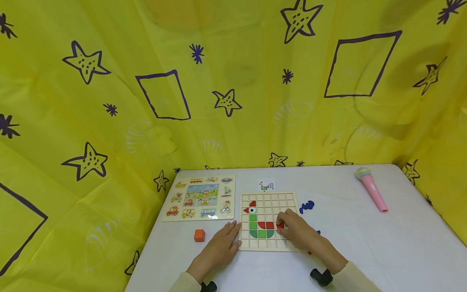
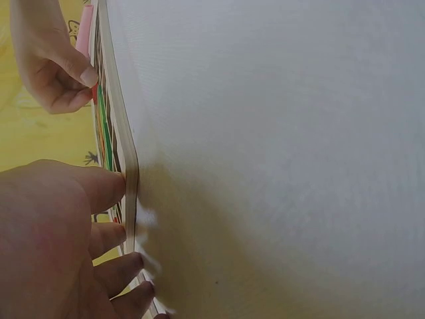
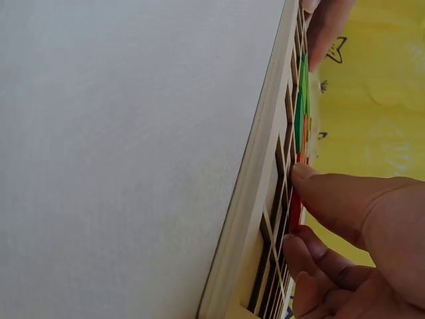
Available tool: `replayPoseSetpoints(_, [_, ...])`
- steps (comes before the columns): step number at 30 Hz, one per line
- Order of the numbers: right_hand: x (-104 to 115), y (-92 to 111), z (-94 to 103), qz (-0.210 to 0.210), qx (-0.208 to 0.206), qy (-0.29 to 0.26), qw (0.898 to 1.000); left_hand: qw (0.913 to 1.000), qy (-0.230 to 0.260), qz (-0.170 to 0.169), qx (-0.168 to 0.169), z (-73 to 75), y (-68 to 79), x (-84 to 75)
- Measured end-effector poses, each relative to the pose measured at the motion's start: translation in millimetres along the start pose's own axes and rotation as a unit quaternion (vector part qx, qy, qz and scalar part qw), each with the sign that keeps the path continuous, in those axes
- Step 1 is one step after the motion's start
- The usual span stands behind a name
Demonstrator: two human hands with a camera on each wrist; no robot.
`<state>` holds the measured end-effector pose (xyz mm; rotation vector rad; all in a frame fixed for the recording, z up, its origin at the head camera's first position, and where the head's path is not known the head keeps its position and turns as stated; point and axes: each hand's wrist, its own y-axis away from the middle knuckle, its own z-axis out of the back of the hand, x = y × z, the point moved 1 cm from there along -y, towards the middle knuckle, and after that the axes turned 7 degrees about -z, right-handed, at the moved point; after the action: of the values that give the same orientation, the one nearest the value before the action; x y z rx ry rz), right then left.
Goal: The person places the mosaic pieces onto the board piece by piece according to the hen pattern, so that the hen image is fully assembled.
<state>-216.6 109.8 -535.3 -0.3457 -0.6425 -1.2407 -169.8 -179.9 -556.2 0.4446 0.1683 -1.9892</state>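
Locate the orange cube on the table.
In the head view, the orange cube sits left of the left hand, nearer the person than the vehicle puzzle board.

Red piece on grid board: mostly covered by right hand, outline unclear. Right of board, blue piece: mostly behind right arm; second red piece, at board's lower right corner, likewise. Above board, card: details too small. Below board, sleeves: cut off by bottom edge.
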Motion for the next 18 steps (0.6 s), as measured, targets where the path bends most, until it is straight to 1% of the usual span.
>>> replayPoseSetpoints(8, [-1.9,-5.5,-4.2,0.003,-0.006,-0.009,1.0,1.0,-0.001,-0.001,0.0,-0.1,0.2,0.1])
replayPoseSetpoints(15, [-3.8,-9.8,-5.3,0.008,-0.003,0.002,1.0,1.0,0.0,-0.001,-0.001,0.4,0.7,-0.4])
replayPoseSetpoints(18, [-4.1,-10.0,-3.6,0.014,0.004,0.005,1.0,1.0,0.0,-0.002,-0.001,0.4,0.6,-0.4])
